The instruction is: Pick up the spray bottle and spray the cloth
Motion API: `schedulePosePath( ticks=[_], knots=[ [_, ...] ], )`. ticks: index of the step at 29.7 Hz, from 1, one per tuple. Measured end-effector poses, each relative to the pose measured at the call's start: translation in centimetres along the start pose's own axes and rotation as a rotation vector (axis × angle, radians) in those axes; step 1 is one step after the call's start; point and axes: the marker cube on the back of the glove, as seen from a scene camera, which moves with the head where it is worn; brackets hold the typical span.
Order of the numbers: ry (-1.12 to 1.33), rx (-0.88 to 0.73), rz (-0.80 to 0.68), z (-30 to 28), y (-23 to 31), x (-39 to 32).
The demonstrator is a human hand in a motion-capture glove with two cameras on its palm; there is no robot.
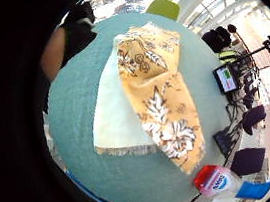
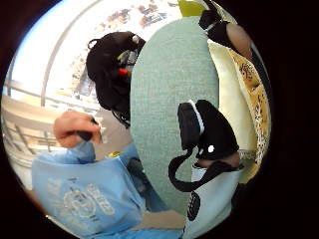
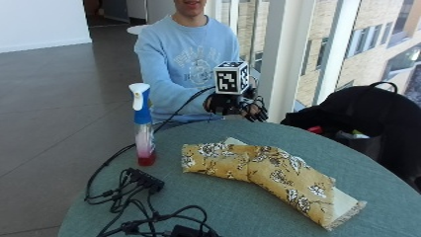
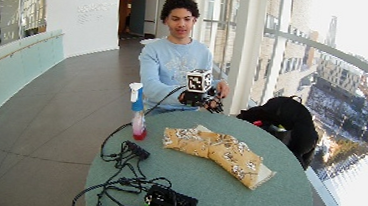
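Outside view: a person's black-gloved right hand (image 3: 238, 105) hovers above the far edge of the round teal table (image 3: 217, 200), fingers relaxed, grasping nothing. The clear spray bottle with white-and-blue trigger head (image 3: 142, 126) stands upright, well apart, beside the folded yellow floral cloth (image 3: 263, 170).

Little-finger palm view: cloth below, bottle near the table's edge. Best approach: reach across, grip the bottle's neck, aim the nozzle clothward.
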Motion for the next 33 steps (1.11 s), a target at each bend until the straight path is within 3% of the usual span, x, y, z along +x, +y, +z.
schedulePosePath(
  ticks=[19, 26, 33],
  knots=[
    [0.011, -0.064, 0.038, 0.6, 1.9, 0.1],
    [-0.016, 0.134, 0.115, -3.8, 11.8, -0.6],
    [-0.025, 0.367, 0.377, -7.6, 26.1, 3.8]
  ],
)
